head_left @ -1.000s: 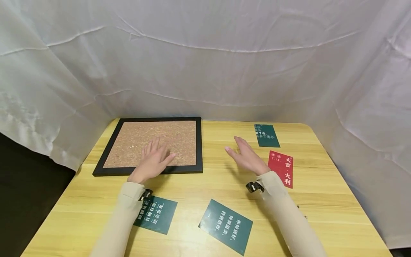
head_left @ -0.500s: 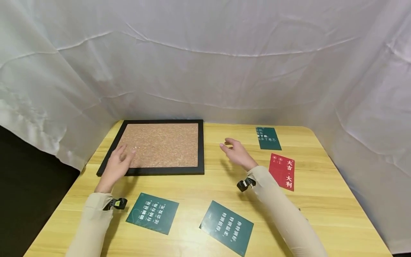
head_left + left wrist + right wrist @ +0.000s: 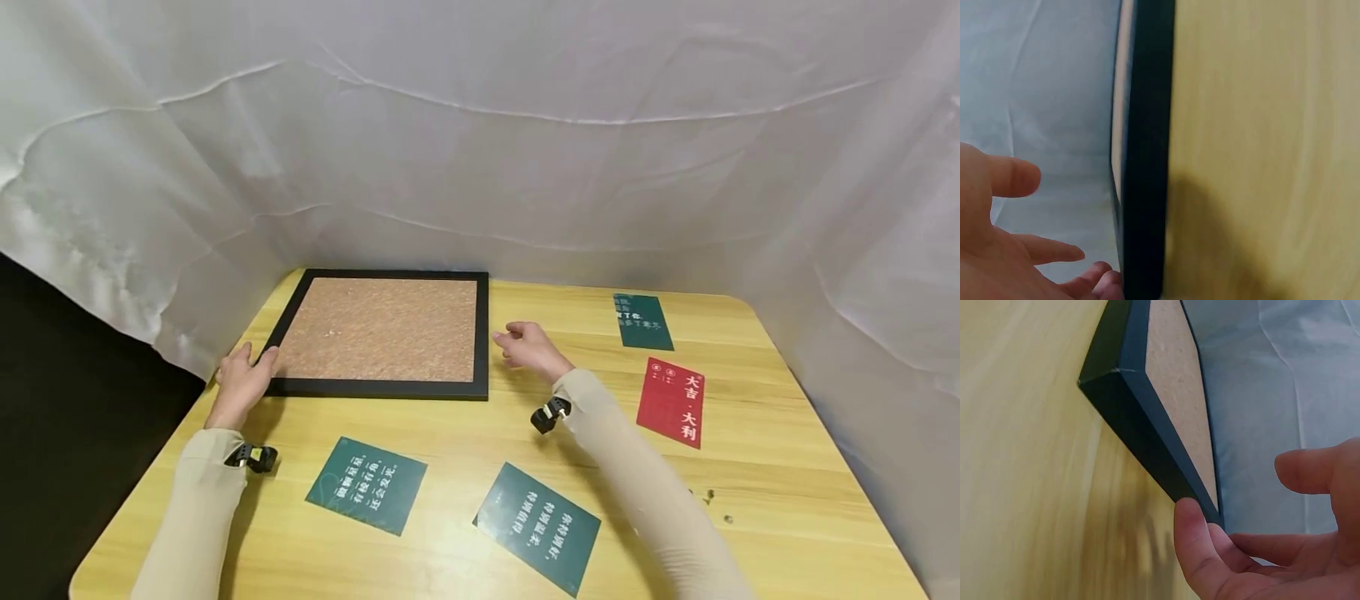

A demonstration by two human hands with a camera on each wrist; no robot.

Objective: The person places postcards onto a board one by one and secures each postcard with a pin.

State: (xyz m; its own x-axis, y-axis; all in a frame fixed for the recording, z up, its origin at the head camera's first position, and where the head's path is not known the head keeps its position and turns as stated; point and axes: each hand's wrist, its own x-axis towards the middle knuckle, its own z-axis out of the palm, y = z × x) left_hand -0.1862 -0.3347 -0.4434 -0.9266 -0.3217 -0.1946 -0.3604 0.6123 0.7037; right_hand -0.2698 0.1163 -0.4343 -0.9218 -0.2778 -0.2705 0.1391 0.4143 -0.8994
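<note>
Your left grip (image 3: 243, 385): digits apart, nothing clamped | your right grip (image 3: 534, 348): likewise | black-framed corkboard (image 3: 382, 333): flat on the bench (image 3: 435, 500), between both, contact unclear | step, seemingly: you're bracketing its sides | next move likely calls for closing evenly on both edges

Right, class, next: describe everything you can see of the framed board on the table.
The framed board is rectangular: a black frame with pale scuffs at one corner, around a tan, speckled panel that looks like cork. It lies flat, panel up, at the back left of the table, near the pale curtain. The left hand is at its left edge, the right hand beside its right edge; whether either touches it, I cannot tell.
</note>
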